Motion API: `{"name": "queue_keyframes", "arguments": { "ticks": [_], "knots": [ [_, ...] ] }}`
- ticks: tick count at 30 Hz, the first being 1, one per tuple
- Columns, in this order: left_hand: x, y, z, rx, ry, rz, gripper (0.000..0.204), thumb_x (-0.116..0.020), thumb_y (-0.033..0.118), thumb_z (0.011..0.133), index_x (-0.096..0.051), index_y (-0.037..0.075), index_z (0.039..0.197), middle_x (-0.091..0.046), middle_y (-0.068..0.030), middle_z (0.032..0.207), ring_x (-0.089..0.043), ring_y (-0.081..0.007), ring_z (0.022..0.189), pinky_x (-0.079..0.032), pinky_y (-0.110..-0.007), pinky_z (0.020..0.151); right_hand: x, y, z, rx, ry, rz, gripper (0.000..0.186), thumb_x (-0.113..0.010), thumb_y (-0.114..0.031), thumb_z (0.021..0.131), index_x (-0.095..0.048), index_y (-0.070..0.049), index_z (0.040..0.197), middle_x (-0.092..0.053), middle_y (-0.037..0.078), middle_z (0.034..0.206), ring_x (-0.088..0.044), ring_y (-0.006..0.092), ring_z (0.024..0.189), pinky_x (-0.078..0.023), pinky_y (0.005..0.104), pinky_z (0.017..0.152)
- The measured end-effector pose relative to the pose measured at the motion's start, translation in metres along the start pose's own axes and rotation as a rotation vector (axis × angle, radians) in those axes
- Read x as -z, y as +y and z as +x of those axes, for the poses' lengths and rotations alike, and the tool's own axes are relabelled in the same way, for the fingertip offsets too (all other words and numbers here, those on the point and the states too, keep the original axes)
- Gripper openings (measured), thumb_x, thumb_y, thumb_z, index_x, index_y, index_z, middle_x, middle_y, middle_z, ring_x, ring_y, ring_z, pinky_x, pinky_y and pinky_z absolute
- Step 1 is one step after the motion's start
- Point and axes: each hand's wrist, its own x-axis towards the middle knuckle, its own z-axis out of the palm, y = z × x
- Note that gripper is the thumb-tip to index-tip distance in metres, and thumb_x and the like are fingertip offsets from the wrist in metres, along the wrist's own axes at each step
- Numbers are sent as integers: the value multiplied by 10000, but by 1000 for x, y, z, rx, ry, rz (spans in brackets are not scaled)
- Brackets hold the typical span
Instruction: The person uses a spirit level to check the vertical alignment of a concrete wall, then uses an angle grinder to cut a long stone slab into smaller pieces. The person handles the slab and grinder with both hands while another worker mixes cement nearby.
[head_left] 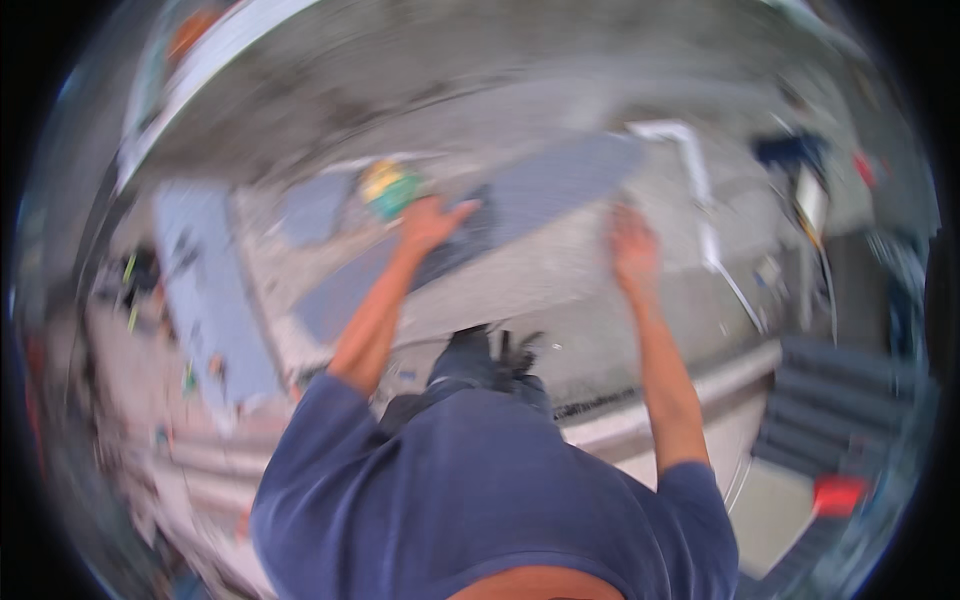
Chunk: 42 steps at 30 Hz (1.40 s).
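Note:
A long grey panel (pixel 560 185) lies slantwise on the concrete in front of me, with a darker patch (pixel 478 232) near its middle. My left hand (pixel 428 224) is over the panel beside that patch, thumb stretched to the right, and it appears open. Just beyond its fingers is a rounded yellow and green object (pixel 390 188); blur hides its kind and whether I touch it. My right hand (pixel 633 245) is open and holds nothing visible, apart from the panel's right part. Both hands are smeared by motion.
A smaller grey piece (pixel 315 208) and a wide grey board (pixel 215 290) lie to the left. A bent white pipe (pixel 692 165) lies at the right, near a dark blue object (pixel 790 152). Dark ribbed sheets (pixel 835 400) and a red item (pixel 840 494) are at lower right.

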Motion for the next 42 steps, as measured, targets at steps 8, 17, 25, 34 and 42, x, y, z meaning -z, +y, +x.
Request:
{"name": "queue_keyframes", "arguments": {
  "ticks": [8,17,25,34,42],
  "knots": [
    [11,7,-1,130,-169,60,948,-567,949,890,-877,87,1135,-830,-209,1122,-788,-405,1101,-624,-475,939,3,-86,2,139,-34,43,534,-599,-249,1100,-602,-96,1611,-508,182,1720,-457,427,1586,-358,558,1300],
    [-1,17,21,153,-270,49,881,-508,858,1005,-858,57,1112,-822,-220,1147,-775,-409,1127,-591,-531,961,-29,14,-43,-234,159,93,707,-672,-284,1058,-456,49,1644,-526,287,1660,-460,455,1574,-325,539,1338],
    [34,59,-28,60,55,60,803,-676,778,953,-856,0,1041,-805,-285,981,-777,-468,995,-604,-536,904,-5,-155,-69,-695,-84,1274,585,-701,-217,1098,-512,42,1587,-661,225,1450,-760,312,1181,-647,440,963],
    [26,78,-101,-44,265,-29,721,-764,771,892,-788,50,917,-782,-207,857,-782,-419,833,-594,-527,737,-1,-182,-53,-697,-322,1662,805,-725,-352,1113,-310,26,1689,-549,262,1501,-662,296,1282,-640,436,1013],
    [50,110,-154,-33,318,-185,660,-849,710,846,-800,56,924,-782,-177,877,-771,-395,823,-575,-499,714,27,-201,-54,-643,-208,2002,675,-639,-440,1158,-310,-124,1655,-453,134,1658,-505,316,1501,-475,570,1206]
  ]
}}
